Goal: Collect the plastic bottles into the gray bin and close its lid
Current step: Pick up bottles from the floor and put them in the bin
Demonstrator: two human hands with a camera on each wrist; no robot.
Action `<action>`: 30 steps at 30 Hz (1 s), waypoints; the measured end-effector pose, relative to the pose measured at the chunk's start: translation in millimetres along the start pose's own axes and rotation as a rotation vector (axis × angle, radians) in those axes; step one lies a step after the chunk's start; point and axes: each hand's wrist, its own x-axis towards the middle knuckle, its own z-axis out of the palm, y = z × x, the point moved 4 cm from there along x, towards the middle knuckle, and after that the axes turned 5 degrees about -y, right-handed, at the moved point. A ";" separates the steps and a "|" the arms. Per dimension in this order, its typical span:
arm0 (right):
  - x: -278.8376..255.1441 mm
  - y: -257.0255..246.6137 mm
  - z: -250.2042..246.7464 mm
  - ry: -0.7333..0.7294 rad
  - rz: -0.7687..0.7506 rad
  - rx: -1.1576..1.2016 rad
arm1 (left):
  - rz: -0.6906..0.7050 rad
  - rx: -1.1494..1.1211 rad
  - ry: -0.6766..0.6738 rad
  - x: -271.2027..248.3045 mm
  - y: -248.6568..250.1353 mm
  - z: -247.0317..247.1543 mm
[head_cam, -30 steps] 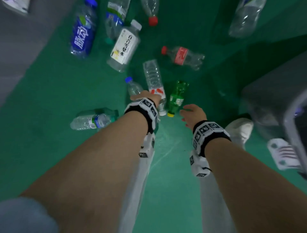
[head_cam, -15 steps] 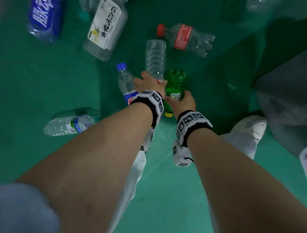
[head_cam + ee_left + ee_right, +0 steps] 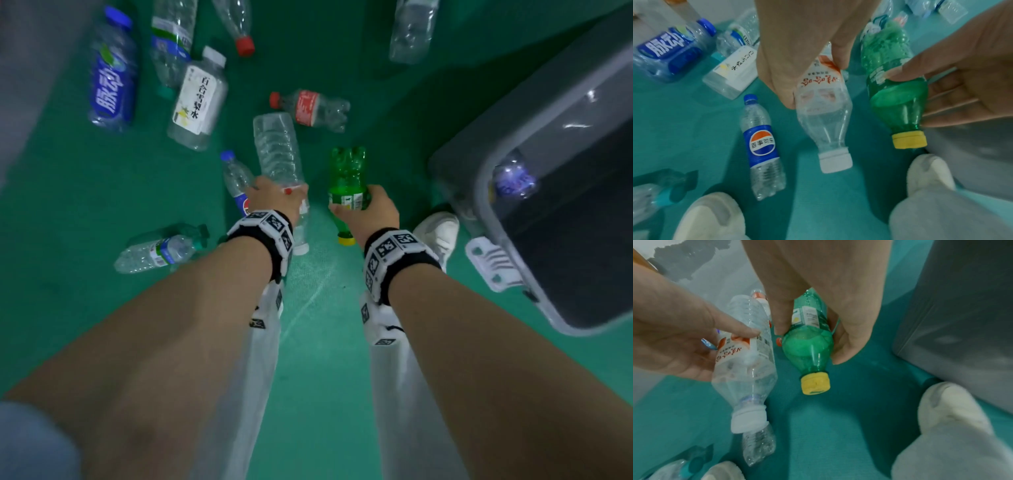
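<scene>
Green floor [image 3: 68, 192] with bottles scattered on it. Gray bin [image 3: 486, 161] at right, lid off the opening, a crumpled bottle [image 3: 513, 178] inside near its rim, white latch [image 3: 493, 263] on the near side. Blue bottle [image 3: 111, 72] far left, white-label bottle [image 3: 200, 99] beside it, red-label bottle [image 3: 311, 108] lying past the hands. Left hand [image 3: 277, 200] holds clear bottle [image 3: 279, 154] off the floor, fingers [image 3: 777, 81] curled round its label, white cap [image 3: 835, 160] pointing down toward the person. Right hand [image 3: 371, 210] grips green bottle [image 3: 347, 171] just beside it, fingers [image 3: 846, 344] wrapped round the body, yellow cap [image 3: 815, 383] down. Pepsi bottle [image 3: 761, 146] on floor left of the clear one. Small water bottle [image 3: 157, 250] near left forearm. White shoe [image 3: 438, 229] by the bin
</scene>
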 end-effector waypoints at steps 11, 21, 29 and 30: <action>-82.8 8.5 -156.9 0.017 -0.013 0.026 | 0.131 -0.293 -0.059 -155.5 108.6 41.3; -75.2 81.1 -290.5 0.140 0.061 0.045 | 0.382 -0.075 -0.245 -236.7 185.4 136.9; -17.4 159.1 -345.8 0.156 0.201 -0.134 | 0.280 0.140 -0.265 -207.7 238.1 217.6; -9.6 163.4 -343.7 0.134 0.202 -0.161 | 0.259 0.165 -0.256 -199.5 239.0 222.8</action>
